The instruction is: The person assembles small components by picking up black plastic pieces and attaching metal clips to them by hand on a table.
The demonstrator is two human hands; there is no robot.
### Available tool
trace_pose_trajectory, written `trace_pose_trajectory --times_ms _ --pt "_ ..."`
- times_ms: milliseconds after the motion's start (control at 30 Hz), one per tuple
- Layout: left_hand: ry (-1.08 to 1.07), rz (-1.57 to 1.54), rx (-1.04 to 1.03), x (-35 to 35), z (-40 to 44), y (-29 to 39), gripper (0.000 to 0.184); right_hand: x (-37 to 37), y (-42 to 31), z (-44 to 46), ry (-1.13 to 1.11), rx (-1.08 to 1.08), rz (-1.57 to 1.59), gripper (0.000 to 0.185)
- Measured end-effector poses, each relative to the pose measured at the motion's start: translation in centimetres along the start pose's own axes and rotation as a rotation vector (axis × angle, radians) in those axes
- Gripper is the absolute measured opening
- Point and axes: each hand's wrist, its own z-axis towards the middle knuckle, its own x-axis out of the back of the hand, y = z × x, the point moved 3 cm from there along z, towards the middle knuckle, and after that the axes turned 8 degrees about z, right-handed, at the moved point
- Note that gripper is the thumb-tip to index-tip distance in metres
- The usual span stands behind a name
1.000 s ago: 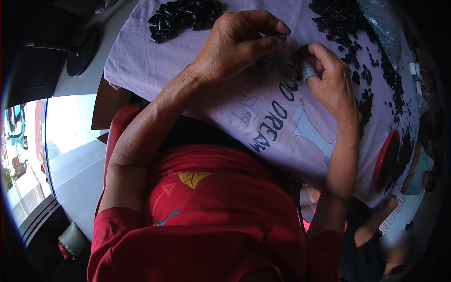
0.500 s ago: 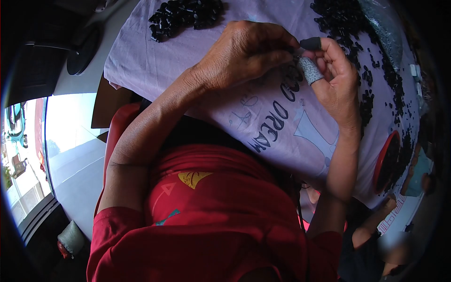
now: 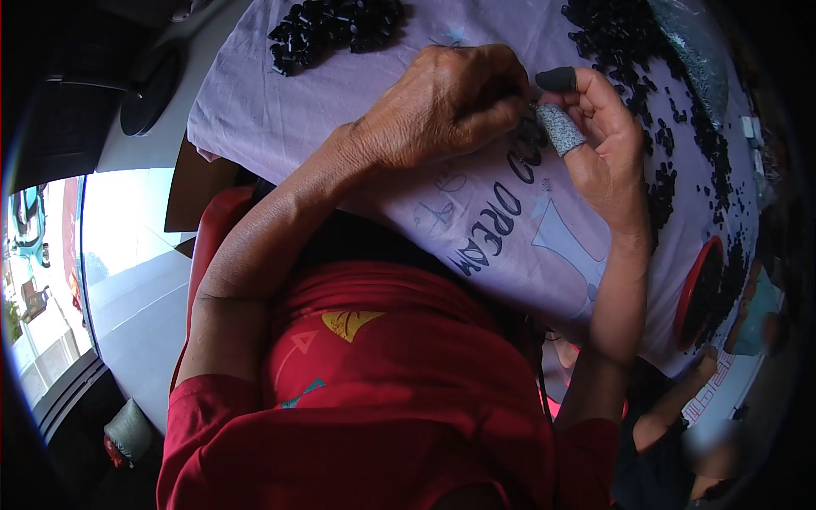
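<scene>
Over the pale cloth [image 3: 391, 204] my left hand [image 3: 463, 106] has its thumb and fingers pressed together; whatever lies between them is hidden. Facing it closely from the right is my right hand [image 3: 599, 136], with a dark cover [image 3: 557, 80] on one fingertip and a grey speckled cover [image 3: 560, 129] on the thumb. Its index finger and thumb curve toward the left hand's fingertips, and anything small between them cannot be made out. A heap of small black pieces [image 3: 336, 32] lies beyond the left hand. More black pieces [image 3: 616, 42] are spread beyond the right hand.
At the right edge of the cloth stands a red-rimmed round container [image 3: 687, 293] beside a strip of black pieces. A clear plastic bag [image 3: 697, 64] lies at the upper right. Another person's arm [image 3: 680, 395] shows at the lower right. A red chair [image 3: 217, 229] edge is at left.
My left hand has moved down and right, and its fingers have curled in more. My right hand has turned, with its covered index finger raised toward the left hand. The two hands are nearer each other.
</scene>
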Motion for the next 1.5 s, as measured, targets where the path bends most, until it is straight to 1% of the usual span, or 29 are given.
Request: trace_pose_trajectory --times_ms 100,200,300,400,700,900,1000,1200,1300,1400,1500 --pt "-0.002 0.009 0.008 -0.1 0.0 -0.3 0.025 0.1 -0.4 0.1 0.043 0.002 -0.021 0.031" --pt "0.035 0.036 -0.005 0.0 0.0 -0.1 0.023 0.4 -0.1 0.1 0.067 0.054 0.012 0.031" --pt "0.074 0.111 -0.067 0.2 0.2 -0.1 0.02 0.4 -0.1 0.0 0.03 0.016 -0.005 0.032" --pt "0.089 0.111 -0.064 0.2 0.2 -0.1 0.018 0.4 -0.1 0.0 0.034 0.06 -0.016 0.03" --pt "0.053 -0.073 -0.058 0.0 0.3 0.1 0.022 0.2 -0.6 0.1 0.029 0.1 -0.009 0.028" --pt "0.05 -0.146 -0.05 -0.2 0.3 -0.2 0.023 0.4 -0.9 0.0 0.045 0.098 -0.111 0.028" --pt "-0.007 -0.239 0.012 0.0 0.3 -0.1 0.022 0.6 -1.1 0.0 0.045 0.109 -0.106 0.029" --pt "-0.084 -0.535 0.161 0.0 0.2 -0.2 0.017 0.8 -1.1 0.1 0.037 0.17 -0.015 0.031" --pt "-0.041 -0.489 0.133 0.3 0.4 -0.2 0.016 0.8 -0.9 0.1 0.06 0.131 -0.002 0.031" --pt "-0.023 -0.551 0.096 0.1 0.4 -0.7 0.019 0.8 -0.8 0.1 0.064 0.121 -0.017 0.031" --pt "0.096 -0.582 0.039 -0.3 0.7 -0.8 0.019 0.8 -0.8 0.0 0.047 0.125 -0.066 0.03"
